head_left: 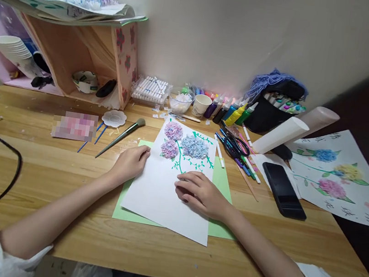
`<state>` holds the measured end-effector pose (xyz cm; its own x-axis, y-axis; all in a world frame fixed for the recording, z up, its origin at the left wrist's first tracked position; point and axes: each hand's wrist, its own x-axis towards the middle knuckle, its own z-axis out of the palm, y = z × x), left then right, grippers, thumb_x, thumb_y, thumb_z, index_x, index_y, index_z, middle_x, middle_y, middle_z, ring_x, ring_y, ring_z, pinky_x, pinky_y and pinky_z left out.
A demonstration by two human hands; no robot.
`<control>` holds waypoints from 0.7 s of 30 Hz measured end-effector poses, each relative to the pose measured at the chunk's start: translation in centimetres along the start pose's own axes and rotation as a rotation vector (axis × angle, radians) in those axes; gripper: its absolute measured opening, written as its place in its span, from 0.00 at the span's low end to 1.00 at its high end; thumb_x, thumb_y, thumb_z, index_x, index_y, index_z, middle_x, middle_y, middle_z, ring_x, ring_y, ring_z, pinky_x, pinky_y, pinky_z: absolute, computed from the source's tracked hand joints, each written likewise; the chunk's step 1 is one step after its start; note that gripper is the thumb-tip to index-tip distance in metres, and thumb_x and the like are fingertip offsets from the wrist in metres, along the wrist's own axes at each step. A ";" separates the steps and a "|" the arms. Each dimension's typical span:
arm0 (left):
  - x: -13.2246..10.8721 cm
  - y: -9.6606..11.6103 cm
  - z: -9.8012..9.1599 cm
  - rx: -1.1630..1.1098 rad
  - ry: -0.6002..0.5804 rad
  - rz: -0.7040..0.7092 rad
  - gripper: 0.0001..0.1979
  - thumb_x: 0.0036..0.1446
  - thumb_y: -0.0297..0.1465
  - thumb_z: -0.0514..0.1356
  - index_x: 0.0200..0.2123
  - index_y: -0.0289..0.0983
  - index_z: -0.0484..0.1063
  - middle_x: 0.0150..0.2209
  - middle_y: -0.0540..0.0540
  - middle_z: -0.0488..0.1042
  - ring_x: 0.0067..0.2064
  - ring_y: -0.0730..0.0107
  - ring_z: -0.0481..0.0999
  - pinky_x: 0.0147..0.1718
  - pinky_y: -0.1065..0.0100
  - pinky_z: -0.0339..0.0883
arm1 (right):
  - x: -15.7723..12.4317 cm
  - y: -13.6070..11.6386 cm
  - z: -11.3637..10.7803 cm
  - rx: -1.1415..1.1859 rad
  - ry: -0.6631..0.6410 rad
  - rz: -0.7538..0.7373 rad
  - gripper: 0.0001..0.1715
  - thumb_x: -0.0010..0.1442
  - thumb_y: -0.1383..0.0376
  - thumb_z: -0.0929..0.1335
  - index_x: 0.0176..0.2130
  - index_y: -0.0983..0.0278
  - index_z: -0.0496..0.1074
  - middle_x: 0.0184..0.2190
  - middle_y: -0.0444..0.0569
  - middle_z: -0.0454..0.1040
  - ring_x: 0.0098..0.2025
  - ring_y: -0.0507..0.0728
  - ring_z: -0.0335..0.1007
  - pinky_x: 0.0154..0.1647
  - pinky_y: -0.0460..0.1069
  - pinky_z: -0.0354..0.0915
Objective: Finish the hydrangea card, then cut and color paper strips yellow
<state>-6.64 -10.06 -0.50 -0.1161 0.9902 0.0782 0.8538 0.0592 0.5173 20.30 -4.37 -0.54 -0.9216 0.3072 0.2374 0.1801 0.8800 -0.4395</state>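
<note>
A white sheet (158, 195) with three paper-pulp flowers (194, 147) in pink, purple and blue and green stems lies on a light green sheet (224, 181) on the wooden table (61, 175). My left hand (130, 163) rests at the white sheet's left edge, fingers curled loosely against it. My right hand (199, 191) lies flat on the sheet just below the stems, fingers spread and pressing the paper. Neither hand holds anything.
A brush (120, 137) and white palette (114, 118) lie to the left. Scissors (235, 144), markers, paint bottles (233, 111), a paper cup (201, 105) and a bowl (180, 101) crowd the back. A black phone (283, 190), white tubes and another flower picture (335, 175) sit right. A cable (0, 166) runs left.
</note>
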 end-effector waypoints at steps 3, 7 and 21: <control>0.0 0.0 0.0 0.003 0.008 -0.007 0.11 0.59 0.33 0.48 0.37 0.39 0.70 0.36 0.45 0.76 0.38 0.59 0.74 0.34 0.65 0.60 | -0.1 0.1 0.2 0.007 0.021 -0.003 0.16 0.64 0.65 0.61 0.51 0.62 0.68 0.51 0.54 0.69 0.53 0.60 0.61 0.53 0.57 0.62; 0.0 0.1 0.1 -0.012 0.020 -0.011 0.11 0.59 0.33 0.49 0.36 0.39 0.70 0.35 0.46 0.76 0.38 0.60 0.74 0.34 0.66 0.61 | -0.3 0.1 0.2 0.032 0.042 -0.013 0.14 0.64 0.65 0.61 0.47 0.62 0.71 0.50 0.54 0.70 0.52 0.59 0.63 0.51 0.57 0.64; 0.0 0.0 0.3 -0.011 0.047 -0.004 0.12 0.58 0.34 0.49 0.36 0.39 0.71 0.35 0.46 0.76 0.37 0.61 0.74 0.34 0.66 0.61 | -0.7 0.3 0.2 0.034 0.077 0.028 0.17 0.64 0.65 0.60 0.51 0.63 0.68 0.49 0.56 0.71 0.52 0.60 0.64 0.52 0.58 0.64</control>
<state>-6.48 -10.03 -0.70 -0.1433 0.9829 0.1157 0.8478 0.0616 0.5268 20.92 -4.44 -0.99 -0.8867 0.3600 0.2901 0.1928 0.8582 -0.4757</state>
